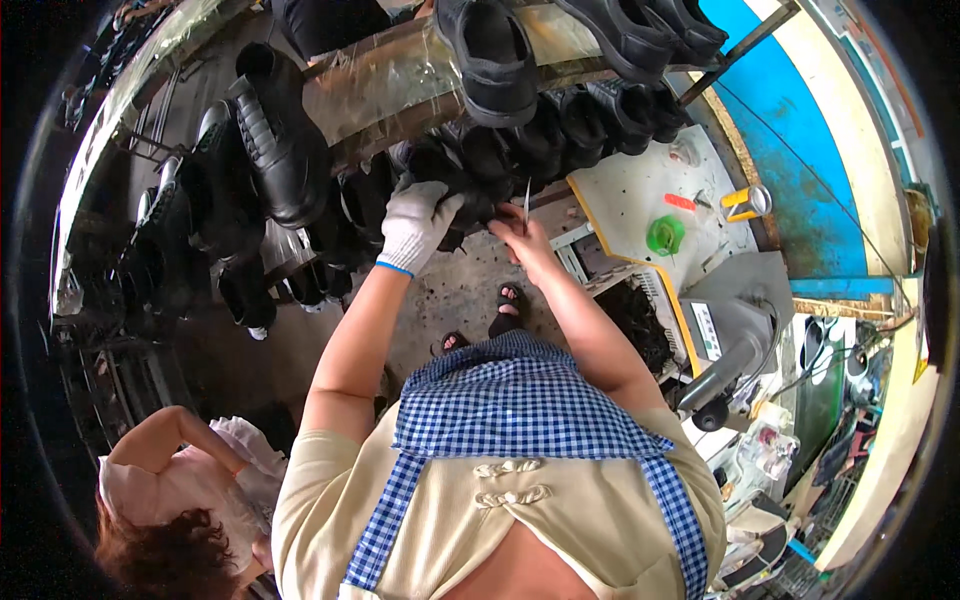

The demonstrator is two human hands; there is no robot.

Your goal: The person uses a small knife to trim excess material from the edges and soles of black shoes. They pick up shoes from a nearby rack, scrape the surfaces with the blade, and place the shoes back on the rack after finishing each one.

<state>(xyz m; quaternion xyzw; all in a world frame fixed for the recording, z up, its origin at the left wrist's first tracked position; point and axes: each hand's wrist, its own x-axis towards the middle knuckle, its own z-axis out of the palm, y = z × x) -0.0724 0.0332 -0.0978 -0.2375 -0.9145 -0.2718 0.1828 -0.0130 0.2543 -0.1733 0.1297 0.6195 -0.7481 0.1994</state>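
Observation:
My left hand wears a white work glove and grips a black shoe on the middle shelf of a metal rack. My bare right hand is closed around a thin metal blade tool whose tip points up against the same shoe. More black shoes line that shelf, and a larger black shoe sits on the shelf above.
The rack holds several black shoes, with tall boots at left. A white workbench on the right carries a green lid, a yellow-handled tool and a grey machine. Another person sits at lower left.

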